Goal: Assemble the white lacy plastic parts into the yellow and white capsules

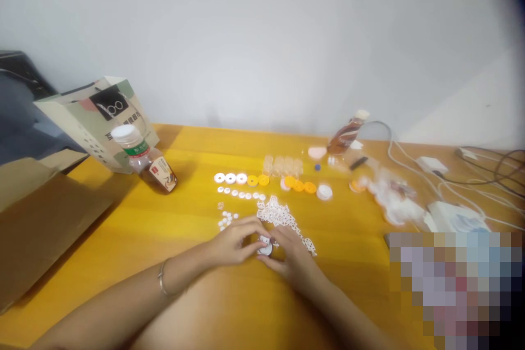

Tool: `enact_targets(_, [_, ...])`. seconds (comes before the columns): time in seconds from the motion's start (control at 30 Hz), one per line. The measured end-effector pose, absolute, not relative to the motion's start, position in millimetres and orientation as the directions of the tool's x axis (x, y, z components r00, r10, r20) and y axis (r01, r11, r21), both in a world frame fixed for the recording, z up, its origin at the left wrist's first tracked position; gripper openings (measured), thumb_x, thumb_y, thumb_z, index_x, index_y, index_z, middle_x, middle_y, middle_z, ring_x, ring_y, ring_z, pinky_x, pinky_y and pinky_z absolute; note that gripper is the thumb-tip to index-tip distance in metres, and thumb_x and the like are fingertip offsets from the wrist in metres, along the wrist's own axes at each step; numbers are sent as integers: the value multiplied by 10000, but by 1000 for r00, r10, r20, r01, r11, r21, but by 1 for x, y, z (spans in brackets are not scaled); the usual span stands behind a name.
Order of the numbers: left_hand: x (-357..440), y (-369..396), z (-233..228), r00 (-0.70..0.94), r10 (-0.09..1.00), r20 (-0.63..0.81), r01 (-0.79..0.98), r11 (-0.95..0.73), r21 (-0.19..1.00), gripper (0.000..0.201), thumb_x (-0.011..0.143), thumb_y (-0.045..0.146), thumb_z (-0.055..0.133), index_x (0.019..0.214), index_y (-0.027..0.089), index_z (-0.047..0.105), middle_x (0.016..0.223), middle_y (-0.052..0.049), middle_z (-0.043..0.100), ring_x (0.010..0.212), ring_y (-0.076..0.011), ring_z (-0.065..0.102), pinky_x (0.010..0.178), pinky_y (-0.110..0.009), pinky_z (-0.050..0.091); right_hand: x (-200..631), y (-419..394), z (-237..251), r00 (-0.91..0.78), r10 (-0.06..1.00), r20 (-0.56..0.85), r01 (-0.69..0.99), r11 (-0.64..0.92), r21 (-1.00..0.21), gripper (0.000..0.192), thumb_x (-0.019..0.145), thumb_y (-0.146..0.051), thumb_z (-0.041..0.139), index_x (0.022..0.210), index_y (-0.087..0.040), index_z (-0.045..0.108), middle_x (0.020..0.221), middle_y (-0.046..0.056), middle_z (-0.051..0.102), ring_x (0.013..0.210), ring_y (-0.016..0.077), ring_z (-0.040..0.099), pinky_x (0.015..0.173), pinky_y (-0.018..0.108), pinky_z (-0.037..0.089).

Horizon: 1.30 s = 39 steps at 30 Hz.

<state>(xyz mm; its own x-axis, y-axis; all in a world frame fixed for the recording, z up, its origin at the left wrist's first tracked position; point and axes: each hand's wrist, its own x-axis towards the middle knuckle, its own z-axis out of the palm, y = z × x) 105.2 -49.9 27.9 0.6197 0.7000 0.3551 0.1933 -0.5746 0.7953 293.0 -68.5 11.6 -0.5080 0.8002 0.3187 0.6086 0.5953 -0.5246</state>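
Note:
My left hand (237, 240) and my right hand (293, 256) meet low over the table, both with fingers closed around a small round white disc (265, 248) with a dark rim. A pale piece is pinched at its upper side; its kind is too blurred to tell. Just beyond my right hand lies a pile of white openwork pieces (279, 212). Small white round pieces (225, 220) are scattered past my left hand. Farther back run a row of small white caps (241, 194) and a row of white and orange rings (231, 178).
Clear plastic cups (283, 165), orange discs (299, 184) and a white round lid (324, 192) lie behind. Bottles stand left (143, 158) and right (346, 134). A paper bag (98, 126) and cardboard box (49, 229) are left; plastic bags (396, 202) and cables (410, 158) right.

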Motion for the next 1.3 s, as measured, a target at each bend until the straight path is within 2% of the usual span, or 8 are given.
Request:
enact_targets(0.1, [104, -50, 29, 644, 680, 352, 210, -599, 773, 160, 846, 194, 488, 970, 154, 581, 848, -68, 568, 778, -132, 540, 713, -244, 436, 293, -68, 11, -506, 800, 323, 604, 596, -529, 154, 739, -294, 647, 790, -198, 538, 752, 37, 564, 729, 195, 512, 659, 307, 407])
enact_targets(0.4, [103, -50, 35, 765, 545, 342, 211, -714, 668, 159, 867, 183, 418, 938, 163, 559, 848, -92, 567, 798, -159, 526, 715, -262, 420, 291, -70, 14, -481, 810, 334, 598, 583, -551, 172, 720, -283, 667, 805, -203, 541, 742, 31, 561, 719, 191, 521, 655, 298, 406])
enact_targets(0.67, [103, -51, 35, 758, 554, 344, 234, -724, 649, 151, 872, 189, 412, 912, 153, 553, 803, -76, 540, 773, -150, 513, 705, -245, 419, 291, -70, 10, -500, 803, 324, 608, 592, -528, 197, 710, -272, 670, 846, -199, 548, 782, 44, 557, 758, 205, 518, 679, 319, 419])
enact_targets(0.83, [102, -50, 31, 744, 566, 355, 233, -718, 656, 180, 867, 178, 421, 981, 146, 558, 829, -89, 561, 791, -153, 523, 722, -254, 425, 290, -72, 14, -476, 810, 342, 592, 583, -556, 195, 692, -193, 661, 861, -196, 565, 795, 53, 559, 775, 216, 524, 683, 329, 435])
enact_targets(1.03, [103, -53, 31, 584, 677, 448, 198, -654, 730, 189, 839, 198, 494, 1008, 171, 575, 841, -79, 590, 766, -147, 544, 691, -256, 441, 290, -76, 22, -394, 847, 356, 488, 521, -700, 196, 742, -185, 589, 933, -209, 553, 792, 42, 573, 718, 176, 530, 630, 285, 447])
enact_targets(1.17, [107, -49, 43, 489, 749, 448, 199, -595, 779, 276, 816, 226, 540, 1089, 182, 534, 957, -86, 591, 881, -171, 557, 788, -294, 450, 289, -77, 21, -321, 908, 271, 407, 390, -826, 230, 749, -266, 599, 967, -206, 553, 719, 10, 580, 592, 137, 514, 548, 252, 446])
enact_targets(1.3, [118, -13, 52, 266, 834, 484, 380, -552, 742, 205, 817, 246, 533, 1010, 183, 557, 936, -63, 597, 883, -171, 555, 797, -304, 441, 288, -75, 19, -280, 939, 197, 331, 287, -899, 270, 729, -280, 620, 976, -189, 558, 749, 12, 603, 601, 132, 536, 571, 255, 463])
